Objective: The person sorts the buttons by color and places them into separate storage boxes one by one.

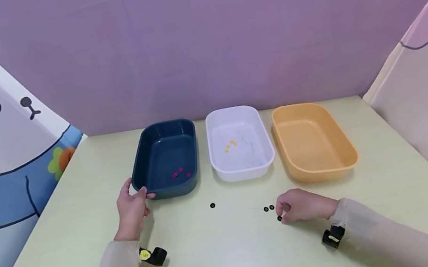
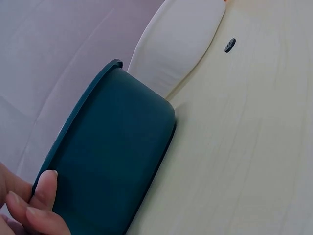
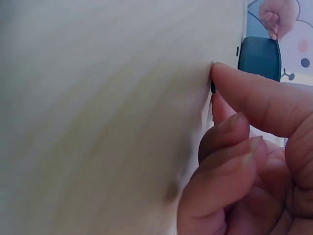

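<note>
My left hand (image 1: 132, 210) grips the near left corner of the dark blue tray (image 1: 172, 191), thumb and fingers at its rim. Several small dark pink pieces (image 1: 181, 170) lie inside that tray. Over the table, my right hand (image 1: 305, 204) has a black button (image 1: 279, 218) between thumb and index fingertips; in the right wrist view the button (image 3: 213, 87) is mostly hidden by the fingers. Two more black buttons (image 1: 266, 209) lie just left of these fingertips. Another black button (image 1: 212, 206) sits alone in front of the trays; its holes show in the left wrist view.
A white tray (image 1: 245, 174) in the middle holds several small yellow pieces (image 1: 228, 146). An orange tray (image 1: 324, 175) stands to its right. All three trays are on a pale table (image 1: 237, 263), with a purple cloth (image 1: 206, 39) behind and printed cloth at both sides.
</note>
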Available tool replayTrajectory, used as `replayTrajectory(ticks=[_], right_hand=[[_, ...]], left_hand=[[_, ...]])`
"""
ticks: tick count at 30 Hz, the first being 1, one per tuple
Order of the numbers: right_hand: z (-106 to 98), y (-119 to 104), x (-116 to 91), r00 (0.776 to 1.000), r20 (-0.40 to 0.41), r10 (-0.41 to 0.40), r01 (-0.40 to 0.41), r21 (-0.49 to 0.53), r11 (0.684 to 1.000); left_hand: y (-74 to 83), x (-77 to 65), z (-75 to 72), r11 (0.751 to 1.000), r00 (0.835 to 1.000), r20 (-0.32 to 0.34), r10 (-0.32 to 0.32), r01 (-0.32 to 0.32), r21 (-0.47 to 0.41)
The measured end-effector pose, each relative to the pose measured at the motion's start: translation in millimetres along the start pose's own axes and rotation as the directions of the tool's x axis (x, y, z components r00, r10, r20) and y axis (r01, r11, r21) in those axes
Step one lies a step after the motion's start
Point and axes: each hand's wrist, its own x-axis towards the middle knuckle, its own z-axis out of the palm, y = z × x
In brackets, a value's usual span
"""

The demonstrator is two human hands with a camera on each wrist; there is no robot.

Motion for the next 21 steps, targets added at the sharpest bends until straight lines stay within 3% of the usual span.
replayTrajectory(ticks=[13,21], right_hand=[[-5.2,-2.3,1.4,0.991,0.064,-0.117,0.116,0.010,0.993],[-4.8,-3.0,3.9,0.995,0.062,-0.073,0.074,-0.011,0.997]], left_hand=[[-0.6,-0.1,-4.8,0.985,0.993,0.098,-0.060,0.075,-0.158],[-1.0,-0.2,-7.1,0.975,0.986,0.150,-0.069,0.098,-0.200]])
